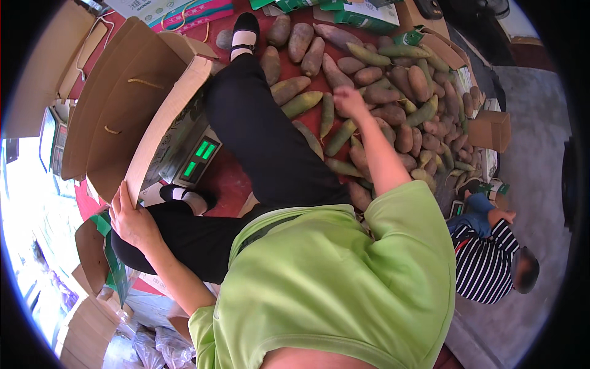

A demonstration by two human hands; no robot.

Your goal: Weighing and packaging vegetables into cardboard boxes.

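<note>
At the left, my left hand (133, 222) grips the near corner of an open cardboard box (117, 92) with rope handles. The box stands at a digital scale (200, 157) with lit green digits. My right hand (350, 103) reaches over a large heap of long root vegetables. It is blurred, so its fingers and anything in them cannot be made out. Right beside it lies a reddish-brown root (335, 72). Slender green radishes (302, 104) and thicker reddish-brown roots (301, 42) lie mixed on a red ground cover (230, 178).
My black-trousered legs (258, 129) spread between box and heap. Green-and-white cartons (362, 15) stand at the far side. A person in a striped shirt (485, 264) sits low at the right, near another scale (456, 209). Plastic bags (169, 344) lie at the lower left.
</note>
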